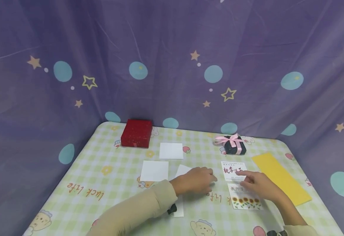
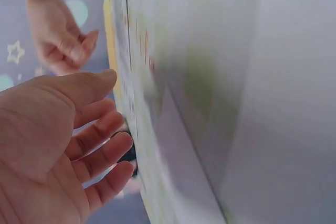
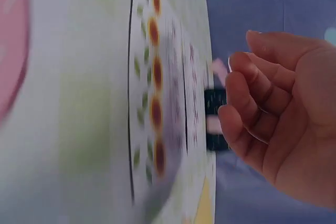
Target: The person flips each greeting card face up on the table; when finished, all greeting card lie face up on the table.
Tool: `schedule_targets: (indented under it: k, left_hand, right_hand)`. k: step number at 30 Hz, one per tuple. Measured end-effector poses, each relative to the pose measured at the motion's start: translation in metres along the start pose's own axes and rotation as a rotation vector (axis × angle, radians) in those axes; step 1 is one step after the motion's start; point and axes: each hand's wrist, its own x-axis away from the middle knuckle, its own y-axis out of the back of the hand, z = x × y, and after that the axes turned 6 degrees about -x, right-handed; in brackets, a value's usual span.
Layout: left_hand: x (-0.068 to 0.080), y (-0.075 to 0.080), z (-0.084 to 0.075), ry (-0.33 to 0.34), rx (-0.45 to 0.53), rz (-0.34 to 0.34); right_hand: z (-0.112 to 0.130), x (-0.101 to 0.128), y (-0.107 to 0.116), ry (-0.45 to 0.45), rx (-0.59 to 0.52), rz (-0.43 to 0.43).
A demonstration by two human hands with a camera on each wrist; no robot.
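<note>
My left hand [image 1: 196,181] hovers over the middle of the table with nothing in its grasp. Its fingers bend loosely in the left wrist view, thumb apart from them. Beneath it, partly hidden by the hand and forearm, lie blank white cards [image 1: 182,169]. My right hand [image 1: 260,185] is above two printed cards, its index finger extended and the other fingers curled in. The farther card [image 1: 229,177] bears red handwritten-style characters; the nearer sunflower card [image 1: 246,204] shows a row of sunflowers. No object shows in the right hand in the right wrist view.
More blank cards [image 1: 154,171] lie left of centre, one card [image 1: 171,151] farther back. A red box [image 1: 137,133] stands at the back left. A dark gift box [image 1: 233,147] with pink ribbon sits at the back right, a yellow sheet [image 1: 281,178] in front of it. Purple curtains surround the table.
</note>
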Motion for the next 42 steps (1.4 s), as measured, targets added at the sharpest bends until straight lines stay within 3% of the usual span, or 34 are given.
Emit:
schedule_targets:
  k: [6,12,17,24,32,42]
  left_hand:
    - [0.022,0.003,0.035,0.126,0.072,0.026]
    - [0.047,0.001,0.073,0.245,0.153,0.044]
    - [0.063,-0.007,0.092,0.287,0.211,0.065]
    - [0.071,-0.015,0.098,0.295,0.273,0.108]
    - [0.070,-0.014,0.096,0.278,0.282,0.139]
    - [0.065,-0.016,0.098,0.297,0.305,0.128]
  right_hand:
    - [0.019,-0.016,-0.021,0.064,-0.036,0.044]
    - [0.035,-0.035,-0.039,0.102,-0.005,0.052]
    - [0.048,-0.051,-0.059,0.092,0.008,0.086]
    - [0.062,-0.073,-0.080,0.133,0.041,0.126]
    - [0.067,-0.080,-0.089,0.039,0.056,0.140]
    - [0.063,-0.084,-0.095,0.000,0.071,0.076]
